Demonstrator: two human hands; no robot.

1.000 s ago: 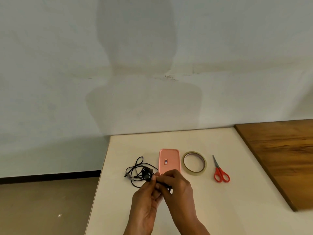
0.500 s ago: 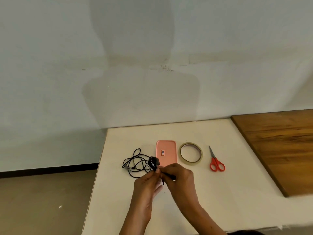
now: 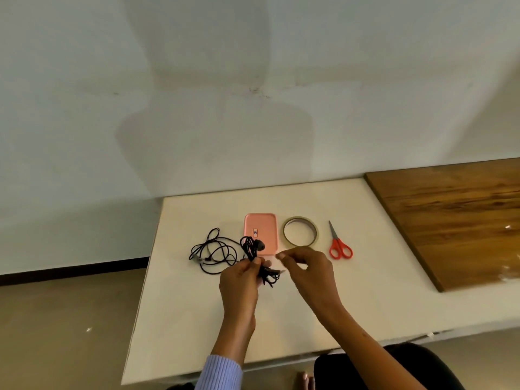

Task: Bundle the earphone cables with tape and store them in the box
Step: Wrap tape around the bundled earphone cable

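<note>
While the left hand [image 3: 242, 280] grips a gathered bunch of black earphone cable [image 3: 254, 256] just above the white table [image 3: 197, 311], the task looks to be in its early part, as I judge it: 1 cable is being coiled, and no tape is on it yet. The right hand [image 3: 308, 270] hovers just beside that bunch with its fingers loosely curled; thumb and forefinger seem pinched together, but whether they hold a cable end is too small to tell. A 2nd earphone cable [image 3: 215, 253] lies loose and sprawled on the table to the left, untouched. The tape roll [image 3: 300, 231] lies flat beyond the right hand, the red-handled scissors [image 3: 339, 244] lie to its right, and the pink box [image 3: 260, 233] lies closed between the loose cable and the tape.

Left to do, by my reading: finish the coil, cut tape, wrap it, repeat for the other cable, open the box and put both in.

The held cable is thin, black and limp, folded into short loops, with an earbud poking out at the top and strands trailing below the fingers.
</note>
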